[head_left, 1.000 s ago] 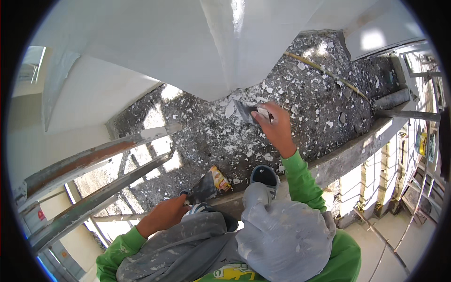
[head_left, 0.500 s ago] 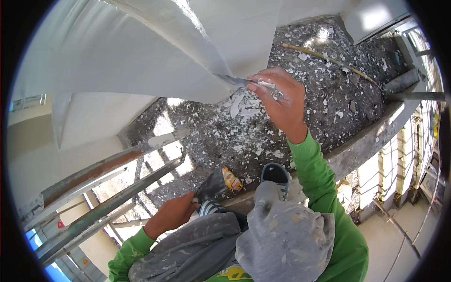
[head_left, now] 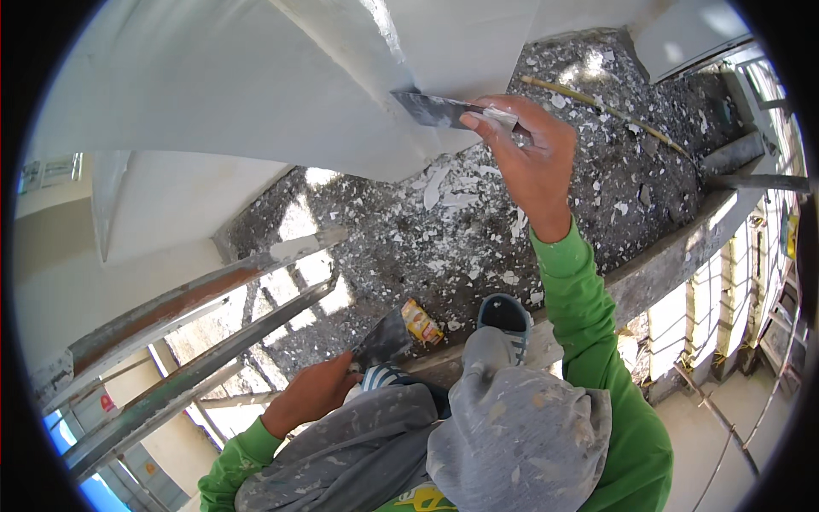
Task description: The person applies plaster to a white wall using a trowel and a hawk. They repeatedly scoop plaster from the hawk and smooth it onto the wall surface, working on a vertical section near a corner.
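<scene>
My right hand (head_left: 533, 158) grips a putty knife (head_left: 424, 108), its blade at the white plaster surface (head_left: 213, 85) near a pale vertical strip at a corner. My left hand (head_left: 311, 392) is closed on a wider dark-bladed putty knife (head_left: 380, 341), low beside my striped slipper. A small yellow packet (head_left: 421, 321) lies on the gritty ledge by that blade. White flakes (head_left: 435, 189) are scattered on the dark rough surface under the corner.
Two long metal bars (head_left: 192, 282) cross at the left. A thin bamboo stick (head_left: 597, 104) lies at upper right. A concrete curb (head_left: 648, 273) runs along the right, with bars and slats beyond it and a pale floor (head_left: 708, 435) lower down.
My right hand has moved up and slightly right with its knife, from low over the flakes to higher on the white surface. My left hand holds the other knife much as before.
</scene>
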Demonstrator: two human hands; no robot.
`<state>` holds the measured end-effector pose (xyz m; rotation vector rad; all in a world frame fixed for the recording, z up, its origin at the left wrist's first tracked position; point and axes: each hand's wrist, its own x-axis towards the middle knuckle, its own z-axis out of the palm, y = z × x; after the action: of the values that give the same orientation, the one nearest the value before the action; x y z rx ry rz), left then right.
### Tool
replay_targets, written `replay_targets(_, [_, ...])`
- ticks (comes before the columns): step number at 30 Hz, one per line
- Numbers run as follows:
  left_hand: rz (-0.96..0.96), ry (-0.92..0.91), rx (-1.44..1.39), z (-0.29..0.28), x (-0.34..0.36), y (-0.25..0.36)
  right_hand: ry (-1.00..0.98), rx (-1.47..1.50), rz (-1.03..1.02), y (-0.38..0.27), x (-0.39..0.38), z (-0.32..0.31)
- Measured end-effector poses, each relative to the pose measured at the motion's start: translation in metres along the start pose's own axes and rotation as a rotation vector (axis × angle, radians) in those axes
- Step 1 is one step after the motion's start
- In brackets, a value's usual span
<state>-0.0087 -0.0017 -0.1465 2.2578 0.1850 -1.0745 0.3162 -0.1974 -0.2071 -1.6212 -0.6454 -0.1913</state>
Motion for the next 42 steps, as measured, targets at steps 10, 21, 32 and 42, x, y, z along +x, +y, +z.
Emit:
replay_targets(10, [0.0, -0.007, -0.029, -0.002, 0.004, -0.003, 0.041, 0.028, 0.047, 0.017, -0.006, 0.005])
replay_targets(21, [-0.012, -0.026, -0.037, -0.003, 0.006, -0.005, 0.004, 0.035, 0.165, 0.011, 0.003, 0.008])
replay_targets(32, [-0.006, -0.058, 0.022, -0.013, 0.015, 0.006, 0.001, 0.035, 0.111, 0.019, 0.004, 0.012])
replay_targets(42, [-0.005, -0.099, 0.03, -0.016, 0.021, 0.012, 0.052, 0.022, -0.012, 0.023, 0.001, 0.017])
